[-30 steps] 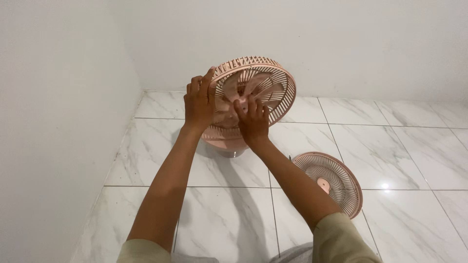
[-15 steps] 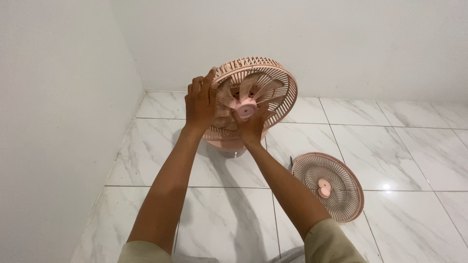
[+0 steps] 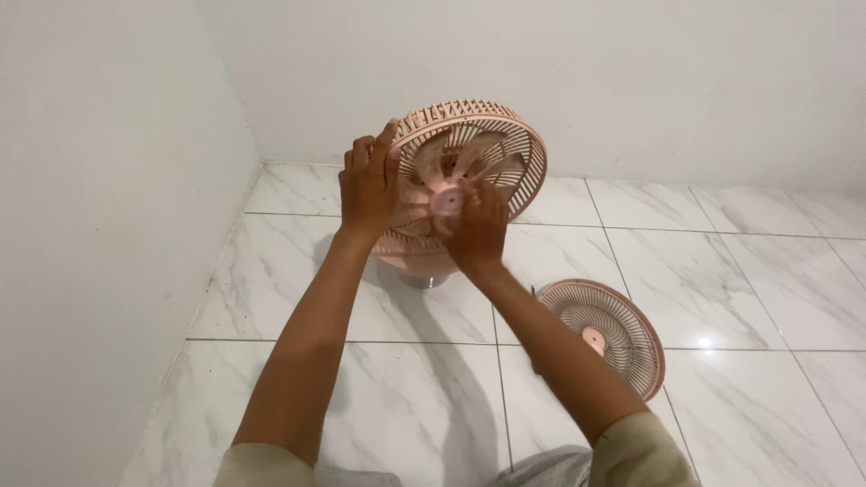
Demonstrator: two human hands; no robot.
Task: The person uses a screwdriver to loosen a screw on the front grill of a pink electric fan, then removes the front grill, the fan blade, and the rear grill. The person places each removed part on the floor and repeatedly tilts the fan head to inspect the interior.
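The fan (image 3: 469,185) stands on the tiled floor (image 3: 722,261) in the corner between two white walls, straight ahead of me. Its open face is tilted up and toward me, so the axle runs from the hub out toward my chest, a little upward. The front grille (image 3: 603,334) is off and lies flat on the floor to my right, well apart from the fan and just beside my right forearm.

My left hand (image 3: 368,185) is on the left side of the rear cage (image 3: 528,167), fingers curled over the rim with the fingertips pointing up; that grip is closed on the rim and steadies the fan.

My right hand (image 3: 478,227) is the nearer one to the centre. It sits just below and to the right of the hub (image 3: 447,200), fingers reaching up against it and the blades (image 3: 469,158) around it. The fingers are partly closed and touch the hub, but I cannot tell whether they pinch it or only rest on it. The hub lies up and slightly left of my right palm, between my two hands.
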